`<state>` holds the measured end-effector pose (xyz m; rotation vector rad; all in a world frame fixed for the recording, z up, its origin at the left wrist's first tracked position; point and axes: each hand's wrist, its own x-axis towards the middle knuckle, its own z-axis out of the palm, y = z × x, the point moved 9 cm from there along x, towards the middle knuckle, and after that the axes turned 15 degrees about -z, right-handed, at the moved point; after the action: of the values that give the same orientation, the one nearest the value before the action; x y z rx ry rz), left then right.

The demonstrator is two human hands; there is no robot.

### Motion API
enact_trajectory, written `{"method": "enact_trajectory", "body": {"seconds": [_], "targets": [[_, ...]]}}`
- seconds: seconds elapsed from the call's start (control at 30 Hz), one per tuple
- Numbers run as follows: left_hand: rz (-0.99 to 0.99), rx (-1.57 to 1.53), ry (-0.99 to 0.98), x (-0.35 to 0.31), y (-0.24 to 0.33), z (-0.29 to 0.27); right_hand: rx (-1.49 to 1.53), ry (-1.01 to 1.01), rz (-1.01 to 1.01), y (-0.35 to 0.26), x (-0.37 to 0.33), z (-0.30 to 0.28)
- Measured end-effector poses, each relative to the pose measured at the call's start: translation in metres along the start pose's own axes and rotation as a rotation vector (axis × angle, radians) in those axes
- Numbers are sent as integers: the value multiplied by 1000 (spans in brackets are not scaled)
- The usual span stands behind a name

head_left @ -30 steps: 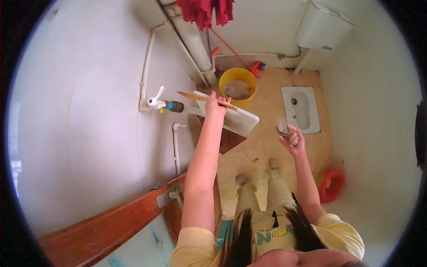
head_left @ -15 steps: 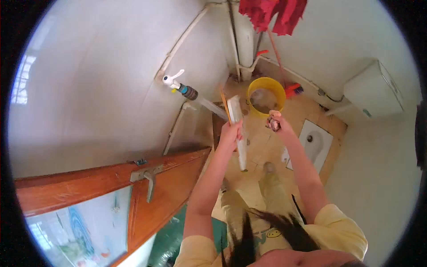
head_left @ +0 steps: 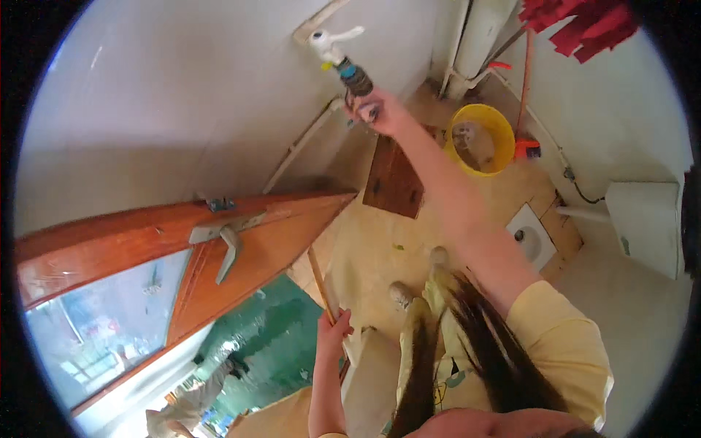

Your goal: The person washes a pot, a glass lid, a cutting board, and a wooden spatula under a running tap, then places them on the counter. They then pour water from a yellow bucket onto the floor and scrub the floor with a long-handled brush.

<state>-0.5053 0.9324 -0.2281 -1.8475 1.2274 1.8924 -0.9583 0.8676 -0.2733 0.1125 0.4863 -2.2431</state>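
Observation:
My right hand (head_left: 376, 111) reaches up and left to the wall tap (head_left: 342, 62), just below its dark spout. Its fingers are curled around a small crumpled, shiny dark wad (head_left: 371, 112), mostly hidden. Low at the left, my left hand (head_left: 334, 330) grips a thin brown wooden stick (head_left: 317, 276) that points up past the door's edge. A pale flat shape (head_left: 370, 376) shows beside that hand; whether it is held cannot be told. Beyond my right forearm stands a yellow bucket (head_left: 507, 146) with cloudy water inside.
At my left stands a wooden door (head_left: 270, 244) with a metal handle (head_left: 229, 252). A brown board (head_left: 394, 179) lies below the tap. To the right are a squat toilet (head_left: 537, 237) and a white cistern (head_left: 642, 226). Past the doorway, a person (head_left: 193, 398) is partly visible over green floor (head_left: 266, 332).
My right hand has moved from beside the bucket up to the tap. The left hand has drawn back low and left with the stick. Tap water, streaming before, is now mostly hidden.

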Motion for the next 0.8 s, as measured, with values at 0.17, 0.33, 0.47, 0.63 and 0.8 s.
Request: {"method": "enact_trajectory", "body": {"seconds": [0.17,0.33,0.47,0.63,0.8], "targets": [[-12,26,142,25,-29,-42,62,-137,23,-30,39,-38],[-105,-169,130,55,-71,-85,-541,36,-104,-25,30,-46],[-114,-260,89,66,-79,-96,-1063,260,-170,-38,5,-37],[-31,-263,-58,84,-55,-67,-1147,245,-497,-70,-14,-39],[88,-232,-282,104,-23,-13,-1063,417,-533,-9,-88,-104]]}}
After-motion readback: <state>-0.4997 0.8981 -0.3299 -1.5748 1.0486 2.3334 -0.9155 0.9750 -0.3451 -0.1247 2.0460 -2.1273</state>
